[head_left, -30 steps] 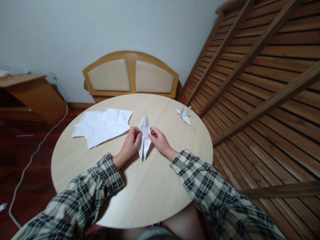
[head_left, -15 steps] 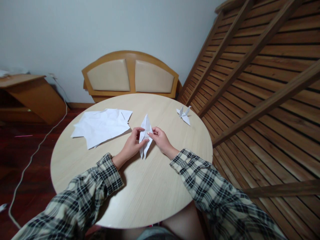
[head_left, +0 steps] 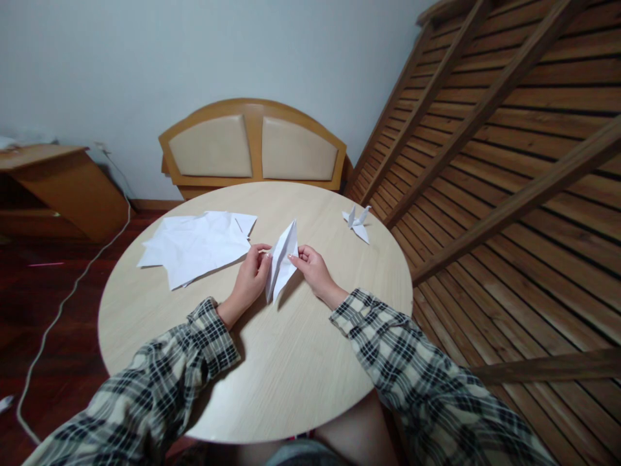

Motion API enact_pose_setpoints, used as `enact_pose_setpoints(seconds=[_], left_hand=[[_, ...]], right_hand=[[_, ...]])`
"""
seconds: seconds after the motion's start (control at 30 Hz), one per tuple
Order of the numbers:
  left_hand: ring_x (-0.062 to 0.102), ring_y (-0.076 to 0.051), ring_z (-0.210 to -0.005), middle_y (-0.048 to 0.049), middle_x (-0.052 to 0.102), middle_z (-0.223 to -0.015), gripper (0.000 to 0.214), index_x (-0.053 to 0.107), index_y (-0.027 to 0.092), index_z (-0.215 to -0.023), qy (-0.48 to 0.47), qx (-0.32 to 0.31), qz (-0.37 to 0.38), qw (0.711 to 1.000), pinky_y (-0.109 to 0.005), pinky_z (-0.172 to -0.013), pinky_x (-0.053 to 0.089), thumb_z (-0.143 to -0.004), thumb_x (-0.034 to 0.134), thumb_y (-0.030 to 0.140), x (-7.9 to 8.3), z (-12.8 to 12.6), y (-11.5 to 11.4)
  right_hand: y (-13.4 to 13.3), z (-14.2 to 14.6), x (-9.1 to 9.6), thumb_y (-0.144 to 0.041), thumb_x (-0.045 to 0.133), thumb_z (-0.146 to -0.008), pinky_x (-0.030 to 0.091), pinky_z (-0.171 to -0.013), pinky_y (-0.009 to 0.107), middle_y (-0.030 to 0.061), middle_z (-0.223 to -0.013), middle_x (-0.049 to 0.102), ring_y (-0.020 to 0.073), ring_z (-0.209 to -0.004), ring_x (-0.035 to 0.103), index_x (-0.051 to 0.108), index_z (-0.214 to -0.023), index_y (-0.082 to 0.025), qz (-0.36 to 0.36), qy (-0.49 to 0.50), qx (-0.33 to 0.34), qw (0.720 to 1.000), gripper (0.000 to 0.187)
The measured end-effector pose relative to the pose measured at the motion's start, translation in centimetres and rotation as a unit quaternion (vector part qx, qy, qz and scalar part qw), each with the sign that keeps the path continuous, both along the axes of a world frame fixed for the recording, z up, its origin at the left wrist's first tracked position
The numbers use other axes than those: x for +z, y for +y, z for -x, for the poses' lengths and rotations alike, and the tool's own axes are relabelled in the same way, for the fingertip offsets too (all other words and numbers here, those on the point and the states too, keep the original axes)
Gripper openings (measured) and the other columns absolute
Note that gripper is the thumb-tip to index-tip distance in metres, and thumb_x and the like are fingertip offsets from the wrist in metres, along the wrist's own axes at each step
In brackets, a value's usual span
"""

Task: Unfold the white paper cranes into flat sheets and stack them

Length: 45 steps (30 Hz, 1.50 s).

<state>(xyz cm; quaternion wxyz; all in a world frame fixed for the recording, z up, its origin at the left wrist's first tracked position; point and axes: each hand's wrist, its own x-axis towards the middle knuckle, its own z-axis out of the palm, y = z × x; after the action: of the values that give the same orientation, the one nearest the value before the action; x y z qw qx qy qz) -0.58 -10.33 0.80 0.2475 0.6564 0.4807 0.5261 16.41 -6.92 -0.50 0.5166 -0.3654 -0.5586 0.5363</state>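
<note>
Between my hands, above the middle of the round table point(head_left: 291, 362), is a folded white paper point(head_left: 283, 262), long and pointed, with a crease line down its centre. My left hand point(head_left: 252, 272) pinches its left edge between thumb and fingers. On the other side, the thumb and fingers of my right hand point(head_left: 313, 268) grip its right edge. The paper's upper tip points away from me and its lower points hang toward me. A finished-looking white paper crane point(head_left: 358, 223) stands at the table's far right.
A stack of creased white paper sheets point(head_left: 198, 249) lies on the table's left. Behind the table stands a padded wooden headboard point(head_left: 257, 145). Slatted wood point(head_left: 485, 162) leans along the right, and a white cable point(head_left: 63, 301) crosses the floor at left.
The folded paper has turned and its halves now stand apart at the central crease. My left thumb has drawn back from its front to the left edge. My right hand has barely moved.
</note>
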Motion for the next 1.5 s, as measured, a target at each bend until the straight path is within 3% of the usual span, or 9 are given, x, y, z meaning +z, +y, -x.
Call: enact_pose_setpoints(seconds=[0.2, 0.43, 0.73, 0.9, 1.0, 1.13, 1.3, 1.4, 1.5], left_hand=[[0.043, -0.014, -0.059, 0.0042, 0.045, -0.068, 0.017, 0.05, 0.022, -0.111, -0.058, 0.012, 0.016, 0.998, -0.027, -0.056, 0.035, -0.095, 0.05, 0.025, -0.2, 0.0, 0.1], [0.054, -0.017, -0.08, -0.0028, 0.061, -0.089, 0.013, 0.061, 0.02, -0.097, -0.097, 0.023, 0.039, 0.994, -0.031, -0.073, 0.044, -0.093, 0.05, 0.024, -0.1, -0.1, 0.5], [0.048, -0.013, -0.055, 0.0021, 0.055, -0.069, 0.036, 0.059, 0.018, -0.114, -0.145, -0.052, 0.145, 0.977, -0.023, -0.048, 0.034, -0.086, 0.064, 0.041, -0.5, -0.2, 0.4], [0.056, -0.018, -0.077, -0.0041, 0.06, -0.089, 0.017, 0.062, 0.018, -0.103, -0.006, 0.017, 0.027, 0.999, -0.031, -0.067, 0.046, -0.091, 0.055, 0.028, -0.6, 0.1, 0.4], [0.054, -0.023, -0.104, -0.0084, 0.057, -0.105, 0.012, 0.065, 0.019, -0.098, 0.087, 0.077, -0.101, 0.988, -0.042, -0.092, 0.046, -0.087, 0.06, 0.019, -0.2, 0.3, 0.3], [0.053, -0.024, -0.106, -0.009, 0.058, -0.108, 0.017, 0.066, 0.02, -0.106, 0.143, 0.071, -0.167, 0.973, -0.045, -0.096, 0.044, -0.093, 0.055, 0.02, 0.3, 0.2, -0.1], [0.055, -0.025, -0.111, -0.0116, 0.061, -0.118, 0.031, 0.06, 0.018, -0.124, 0.129, -0.024, -0.102, 0.986, -0.045, -0.101, 0.042, -0.098, 0.049, 0.032, 0.3, -0.9, -0.6], [0.056, -0.023, -0.116, -0.0114, 0.063, -0.125, 0.036, 0.057, 0.019, -0.127, 0.026, -0.094, -0.031, 0.995, -0.042, -0.105, 0.04, -0.099, 0.047, 0.039, 0.0, -1.4, -0.7], [0.061, -0.021, -0.106, -0.009, 0.068, -0.116, 0.034, 0.065, 0.018, -0.115, -0.115, -0.102, 0.039, 0.987, -0.036, -0.099, 0.045, -0.094, 0.056, 0.044, -0.8, -1.4, -0.3]], right_hand=[[0.1, 0.1, -0.3, -0.039, 0.071, -0.078, 0.05, -0.072, 0.032, -0.0003, -0.082, 0.065, 0.0161, -0.077, 0.061, 0.059, -0.084, -0.023, -0.01, -0.007, 0.01, 1.0, 0.021], [0.2, 0.2, -0.7, -0.042, 0.067, -0.081, 0.05, -0.071, 0.032, 0.0002, -0.081, 0.064, 0.0163, -0.076, 0.06, 0.059, -0.085, -0.022, -0.005, -0.023, 0.031, 0.999, 0.021], [-0.3, 0.8, -1.3, -0.039, 0.06, -0.089, 0.05, -0.067, 0.03, 0.0003, -0.082, 0.065, 0.0162, -0.075, 0.063, 0.053, -0.093, -0.023, -0.025, -0.001, 0.037, 0.999, 0.018], [-0.5, 0.7, -1.2, -0.037, 0.054, -0.092, 0.048, -0.063, 0.029, -0.0002, -0.079, 0.065, 0.0161, -0.071, 0.063, 0.049, -0.095, -0.024, -0.069, -0.035, -0.005, 0.997, 0.014], [-0.6, 0.4, -0.6, -0.036, 0.055, -0.091, 0.047, -0.062, 0.029, -0.0007, -0.078, 0.064, 0.0159, -0.069, 0.061, 0.048, -0.096, -0.025, -0.106, -0.08, -0.066, 0.989, 0.014], [-1.0, 0.3, 0.1, -0.03, 0.058, -0.088, 0.049, -0.067, 0.031, 0.0001, -0.082, 0.062, 0.0159, -0.073, 0.061, 0.049, -0.094, -0.024, -0.167, -0.106, -0.121, 0.973, 0.013], [-1.8, 0.6, 0.9, -0.026, 0.059, -0.087, 0.053, -0.077, 0.035, 0.002, -0.09, 0.062, 0.0171, -0.082, 0.061, 0.053, -0.095, -0.023, -0.243, -0.142, -0.122, 0.952, 0.011], [-2.3, 0.5, 1.3, -0.025, 0.054, -0.093, 0.053, -0.089, 0.04, 0.0052, -0.104, 0.064, 0.0192, -0.097, 0.061, 0.057, -0.107, -0.024, -0.3, -0.164, -0.08, 0.936, 0.014], [-2.4, 0.4, 1.5, -0.024, 0.047, -0.098, 0.049, -0.1, 0.046, 0.0058, -0.112, 0.063, 0.0207, -0.111, 0.058, 0.06, -0.118, -0.028, -0.343, -0.201, -0.042, 0.916, 0.023]])
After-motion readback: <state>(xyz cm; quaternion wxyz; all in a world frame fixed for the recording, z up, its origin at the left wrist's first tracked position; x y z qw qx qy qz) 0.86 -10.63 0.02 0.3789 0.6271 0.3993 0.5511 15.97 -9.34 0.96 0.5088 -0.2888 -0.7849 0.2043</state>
